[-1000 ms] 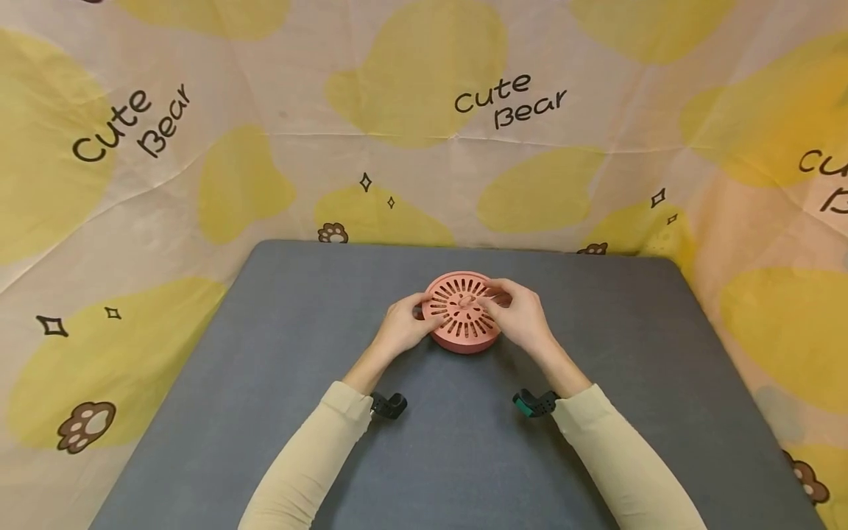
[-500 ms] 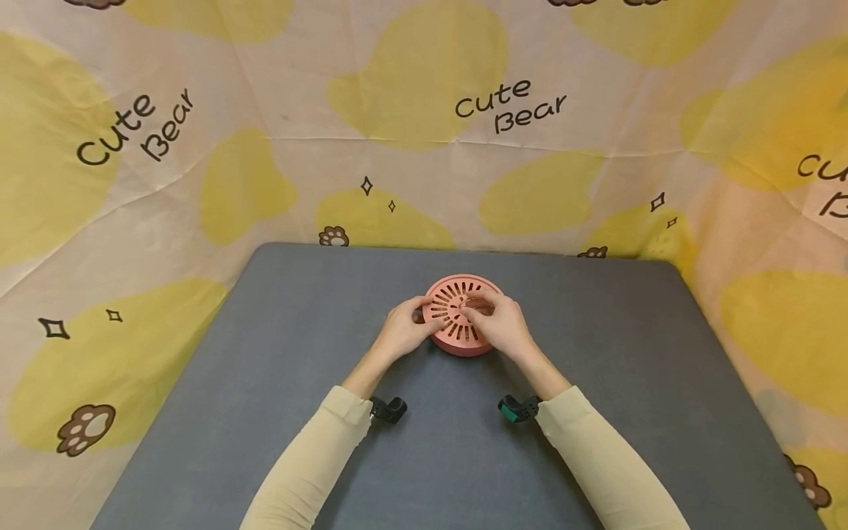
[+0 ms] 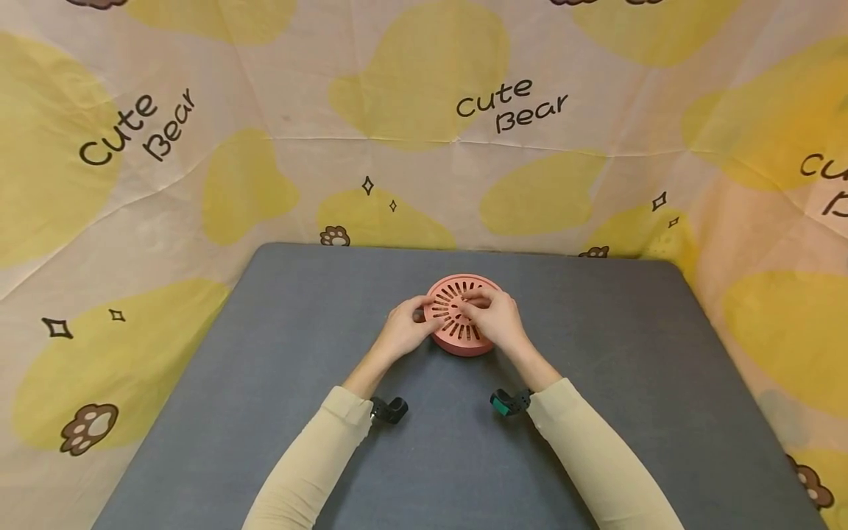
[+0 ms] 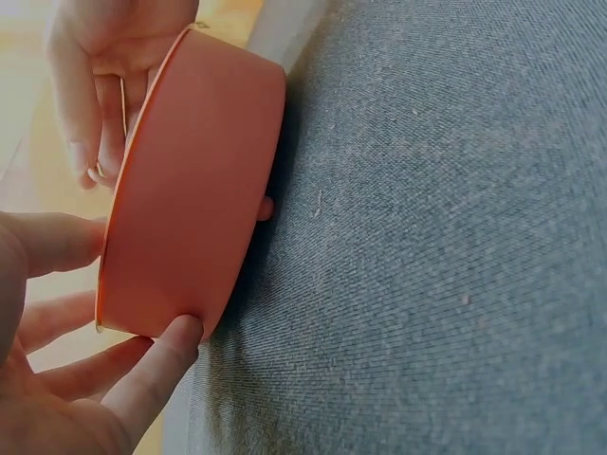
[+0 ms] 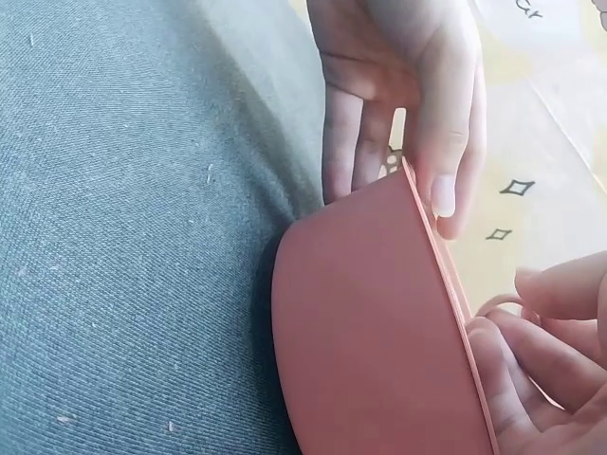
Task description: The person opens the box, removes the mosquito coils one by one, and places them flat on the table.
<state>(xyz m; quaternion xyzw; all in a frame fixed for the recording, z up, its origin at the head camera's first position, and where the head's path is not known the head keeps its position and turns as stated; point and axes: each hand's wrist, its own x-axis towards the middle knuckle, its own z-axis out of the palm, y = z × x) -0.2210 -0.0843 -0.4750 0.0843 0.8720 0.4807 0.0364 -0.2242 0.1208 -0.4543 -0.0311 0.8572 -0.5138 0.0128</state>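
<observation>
A round pink mosquito coil box point(image 3: 462, 351) stands upright on the table, its slotted lid point(image 3: 445, 296) facing up. My left hand point(image 3: 405, 325) holds the box's left side, thumb at the lid's rim and fingers around the wall, as the left wrist view also shows. Over the middle of the lid, my right hand point(image 3: 498, 318) pinches the small ring handle point(image 5: 501, 300) between thumb and fingers. That ring shows in the right wrist view but is mostly covered by fingers in the head view. A small foot point(image 4: 266, 209) sticks out under the box.
The grey cloth-covered table point(image 3: 331, 294) has rounded far corners. A printed fabric backdrop point(image 3: 411, 96) rises behind it and at both sides. Dark straps point(image 3: 389, 410) sit on both wrists.
My right hand has moved left from the lid's right edge to its middle, and its fingers have come together at the ring. The left hand and the box have stayed in place.
</observation>
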